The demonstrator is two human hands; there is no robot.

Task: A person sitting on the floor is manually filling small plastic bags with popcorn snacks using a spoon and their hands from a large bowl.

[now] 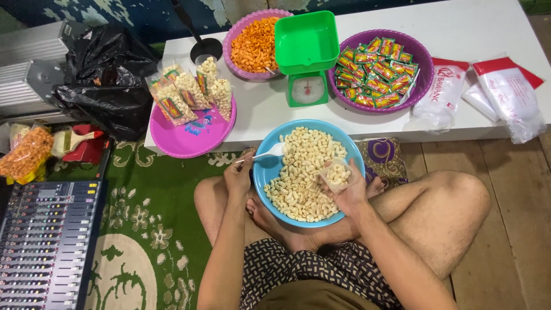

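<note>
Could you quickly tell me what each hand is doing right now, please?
Left hand: closed on a white spoon.
Right hand: holding a small clear bag of pale snacks.

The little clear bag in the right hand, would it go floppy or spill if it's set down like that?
The clear bag looks like thin soft film, so it is probably floppy. Its mouth seems open and it is partly filled with pale snacks, so it would likely slump and spill unless propped. It is probably light; the right hand alone cradles it.

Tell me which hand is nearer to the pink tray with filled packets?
Left. The left hand holds a white spoon just below the pink tray; the right hand, holding a small bag, is across the blue bowl.
</note>
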